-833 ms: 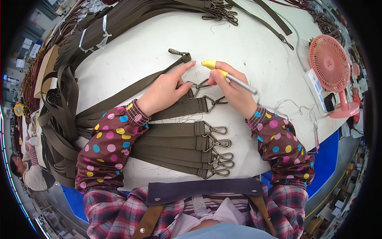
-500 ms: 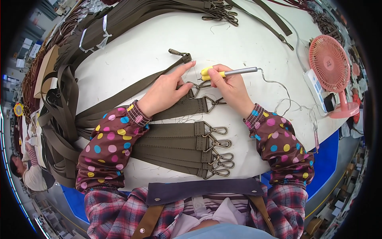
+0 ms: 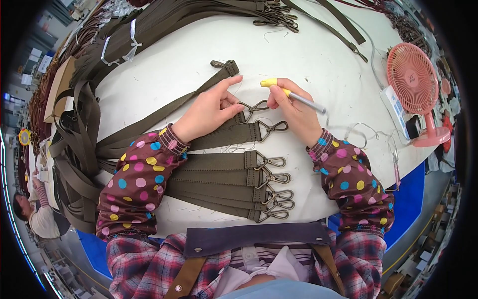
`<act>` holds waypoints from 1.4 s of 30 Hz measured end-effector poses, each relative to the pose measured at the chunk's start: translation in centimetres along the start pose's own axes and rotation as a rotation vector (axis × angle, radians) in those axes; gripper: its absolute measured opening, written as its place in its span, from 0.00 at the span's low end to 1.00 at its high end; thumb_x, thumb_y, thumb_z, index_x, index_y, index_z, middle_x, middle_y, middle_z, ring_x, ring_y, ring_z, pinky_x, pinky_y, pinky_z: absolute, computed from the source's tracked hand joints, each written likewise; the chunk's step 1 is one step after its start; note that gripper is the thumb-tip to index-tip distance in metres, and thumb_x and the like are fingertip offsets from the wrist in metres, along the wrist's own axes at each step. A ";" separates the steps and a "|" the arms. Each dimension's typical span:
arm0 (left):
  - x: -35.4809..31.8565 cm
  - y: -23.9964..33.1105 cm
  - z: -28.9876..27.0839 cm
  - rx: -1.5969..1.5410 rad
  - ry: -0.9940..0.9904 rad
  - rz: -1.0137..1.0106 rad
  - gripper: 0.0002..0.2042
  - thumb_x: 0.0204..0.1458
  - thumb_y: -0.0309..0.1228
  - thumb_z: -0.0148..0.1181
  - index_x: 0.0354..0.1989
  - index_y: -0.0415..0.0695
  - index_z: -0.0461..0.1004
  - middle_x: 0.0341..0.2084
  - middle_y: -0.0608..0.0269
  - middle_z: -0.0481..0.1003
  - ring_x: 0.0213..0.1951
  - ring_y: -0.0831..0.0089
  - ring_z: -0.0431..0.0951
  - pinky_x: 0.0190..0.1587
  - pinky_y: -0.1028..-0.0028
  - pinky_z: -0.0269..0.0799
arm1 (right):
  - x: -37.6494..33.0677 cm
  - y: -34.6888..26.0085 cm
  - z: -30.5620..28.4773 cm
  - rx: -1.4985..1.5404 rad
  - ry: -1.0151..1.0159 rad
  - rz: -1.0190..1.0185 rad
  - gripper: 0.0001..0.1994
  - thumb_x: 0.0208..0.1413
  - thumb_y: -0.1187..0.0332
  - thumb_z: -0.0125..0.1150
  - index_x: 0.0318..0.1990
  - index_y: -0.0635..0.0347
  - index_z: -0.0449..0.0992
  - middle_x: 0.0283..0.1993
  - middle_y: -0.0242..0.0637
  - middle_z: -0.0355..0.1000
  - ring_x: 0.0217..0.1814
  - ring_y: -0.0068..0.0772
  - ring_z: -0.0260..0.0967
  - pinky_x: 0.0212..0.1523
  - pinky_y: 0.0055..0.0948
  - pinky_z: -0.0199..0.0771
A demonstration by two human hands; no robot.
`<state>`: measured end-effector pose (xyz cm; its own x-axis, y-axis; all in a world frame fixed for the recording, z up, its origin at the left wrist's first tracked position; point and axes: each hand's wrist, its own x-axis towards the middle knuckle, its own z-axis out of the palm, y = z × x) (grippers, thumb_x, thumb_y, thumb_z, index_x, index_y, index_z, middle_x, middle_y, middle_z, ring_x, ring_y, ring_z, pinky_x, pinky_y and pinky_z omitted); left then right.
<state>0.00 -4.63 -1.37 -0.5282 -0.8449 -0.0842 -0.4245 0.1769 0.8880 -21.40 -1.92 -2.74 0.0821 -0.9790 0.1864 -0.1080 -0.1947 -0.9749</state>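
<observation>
My left hand (image 3: 211, 112) lies over the end of a dark olive webbing strap (image 3: 240, 117), its thumb and lower fingers closed at the strap and its index finger stretched out. A metal snap hook (image 3: 255, 107) sticks out of that strap toward my right hand. My right hand (image 3: 295, 109) grips a corded pen-shaped tool (image 3: 309, 102) with a silver barrel and yellow grip, held just above the hook. Another strap end with a hook (image 3: 224, 65) lies beyond my left fingertips. Nearer me, several straps (image 3: 214, 172) are fanned out with their hooks pointing right.
A bundle of straps (image 3: 164, 25) tied with clear film lies across the far left. A pink fan (image 3: 412, 79) stands at the right beside a white power strip (image 3: 396, 112). The tool's cord trails right over the white table (image 3: 318, 55). Another person (image 3: 45, 219) sits far left.
My right hand has drawn back slightly right and down, turning the tool so its barrel slopes down to the right. My left fingers have curled in more.
</observation>
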 end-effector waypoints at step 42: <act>-3.1 2.1 1.3 0.385 -0.078 0.130 0.20 0.43 0.29 0.67 0.45 0.46 0.68 0.37 0.62 0.66 0.28 0.74 0.68 0.32 0.76 0.68 | -2.0 -0.2 -1.5 -0.524 -0.270 -0.351 0.12 0.49 0.79 0.60 0.42 0.59 0.74 0.33 0.37 0.72 0.35 0.33 0.69 0.37 0.26 0.71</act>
<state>-0.17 -1.00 0.17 -0.6435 -0.7648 -0.0301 -0.5872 0.4681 0.6603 -22.99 0.02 -2.80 0.4370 -0.8165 0.3772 -0.4893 -0.5677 -0.6620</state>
